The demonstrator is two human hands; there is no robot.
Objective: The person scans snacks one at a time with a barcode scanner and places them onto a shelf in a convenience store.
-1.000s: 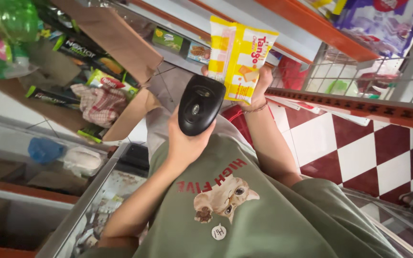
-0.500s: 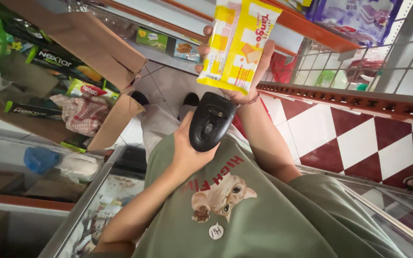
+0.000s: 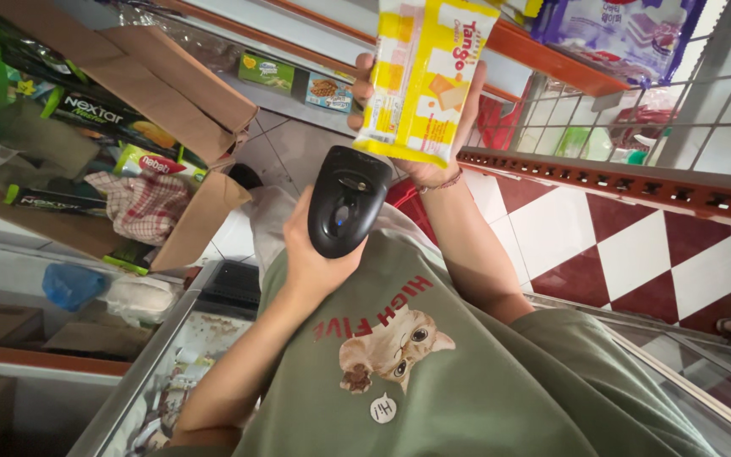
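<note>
My left hand point(image 3: 308, 262) grips a black handheld barcode scanner point(image 3: 347, 203), its head pointing up toward a packet. My right hand point(image 3: 438, 173) holds that packet, a yellow and white pack of wafers point(image 3: 423, 80), upright just above and to the right of the scanner. The fingers wrap its left edge and the palm supports its lower end. Scanner and packet are close together but apart. Below both hands is my green shirt with a cat print point(image 3: 399, 355).
An open cardboard box point(image 3: 171, 93) with snack packs and a checked cloth point(image 3: 141, 203) stands at the left. A glass-topped chest point(image 3: 179, 355) lies lower left, a wire rack point(image 3: 636, 110) and purple packs point(image 3: 619, 34) upper right, red and white floor tiles point(image 3: 602, 245) at the right.
The wafer pack has risen higher in view and turned more upright. The scanner has shifted right to sit just below the pack's lower edge.
</note>
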